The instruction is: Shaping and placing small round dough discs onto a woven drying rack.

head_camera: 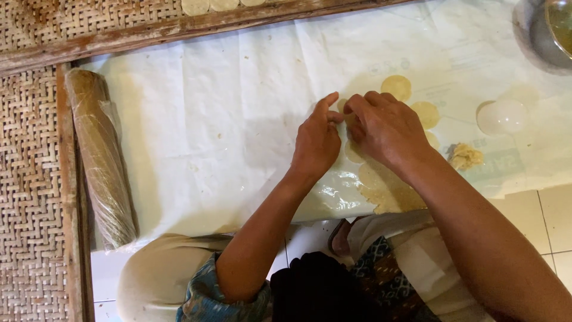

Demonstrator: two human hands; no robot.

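Observation:
My left hand (pixel 316 140) and my right hand (pixel 384 125) meet fingertip to fingertip over a thin yellow dough round on the white plastic sheet (pixel 208 113); the round between the fingers is mostly hidden. Pale yellow dough discs (pixel 397 86) (pixel 425 113) lie flat just beyond my right hand. A rolled-out dough sheet with round holes cut in it (pixel 381 191) lies under my right wrist. A small lump of dough scraps (pixel 465 156) sits to its right. An upturned clear round cup (pixel 502 116) rests further right.
A plastic-wrapped rolling pin (pixel 100 158) lies along the sheet's left edge. Woven bamboo trays with wooden frames (pixel 30 197) (pixel 119 36) border the left and top; the top one carries more dough discs (pixel 195 6). A metal bowl (pixel 545 33) stands at the top right. White floor tiles (pixel 554 214) show below.

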